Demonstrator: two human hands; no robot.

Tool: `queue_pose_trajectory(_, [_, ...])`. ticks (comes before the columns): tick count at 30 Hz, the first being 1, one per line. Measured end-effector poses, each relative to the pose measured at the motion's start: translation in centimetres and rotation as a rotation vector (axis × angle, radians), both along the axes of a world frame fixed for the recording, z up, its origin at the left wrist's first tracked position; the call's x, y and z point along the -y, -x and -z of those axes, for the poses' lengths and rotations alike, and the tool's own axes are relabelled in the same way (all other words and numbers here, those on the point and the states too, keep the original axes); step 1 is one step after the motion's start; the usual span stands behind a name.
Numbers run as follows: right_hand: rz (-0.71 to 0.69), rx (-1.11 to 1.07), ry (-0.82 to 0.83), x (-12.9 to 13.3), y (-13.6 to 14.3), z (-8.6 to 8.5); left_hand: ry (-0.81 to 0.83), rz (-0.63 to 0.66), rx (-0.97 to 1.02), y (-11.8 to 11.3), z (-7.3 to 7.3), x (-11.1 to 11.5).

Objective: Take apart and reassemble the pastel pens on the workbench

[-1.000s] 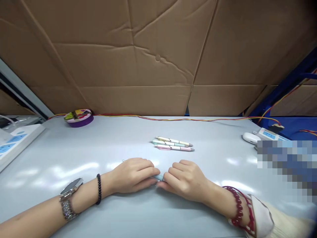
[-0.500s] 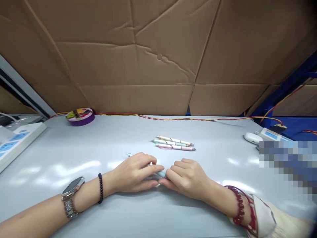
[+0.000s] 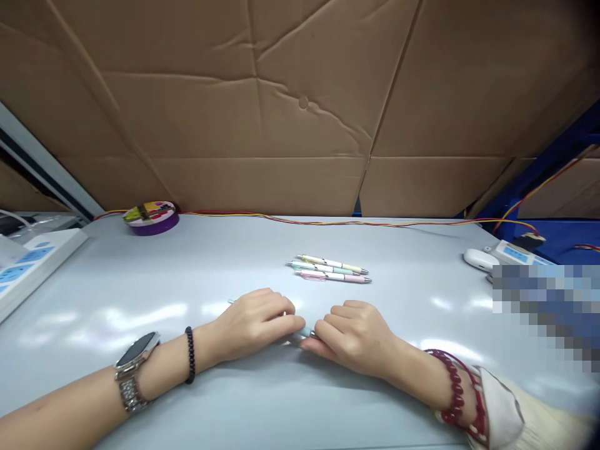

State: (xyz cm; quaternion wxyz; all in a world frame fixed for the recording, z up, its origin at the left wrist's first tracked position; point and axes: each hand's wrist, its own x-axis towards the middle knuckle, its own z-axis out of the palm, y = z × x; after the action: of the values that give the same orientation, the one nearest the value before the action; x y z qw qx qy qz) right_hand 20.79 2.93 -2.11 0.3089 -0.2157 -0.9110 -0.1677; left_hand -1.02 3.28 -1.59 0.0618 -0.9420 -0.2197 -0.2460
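Note:
A light blue pen [image 3: 305, 332] runs between my two hands, low over the grey table. My left hand [image 3: 257, 325] is wrapped round its barrel, with the far end poking out beyond the knuckles. The fingers of my right hand [image 3: 354, 334] pinch the pen's silver tip. Beyond my hands lie a yellow-and-white pen [image 3: 332, 264], a green-and-white pen [image 3: 323, 269] and a pink-and-white pen [image 3: 335, 276], side by side with their tips to the right.
A purple round box [image 3: 151, 220] sits at the back left. White power strips stand at the left edge [image 3: 40, 265] and back right [image 3: 518, 254], near a white mouse-like object [image 3: 480, 259]. Thin wires [image 3: 290, 221] run before the cardboard [image 3: 234, 125].
The fingers of my left hand have closed further round the pen, and its far end now points lower and more to the left. My right hand has barely moved.

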Motion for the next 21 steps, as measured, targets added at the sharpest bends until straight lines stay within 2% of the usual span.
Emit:
queue_pose_trajectory(7, [0.018, -0.014, 0.016, -0.25, -0.15, 0.09, 0.216, -0.085, -0.122, -0.05, 0.07, -0.35])
queue_pose_trajectory(21, [0.021, 0.008, 0.060, 0.27, -0.20, 0.28, -0.016, -0.028, -0.023, 0.11, 0.26, -0.62])
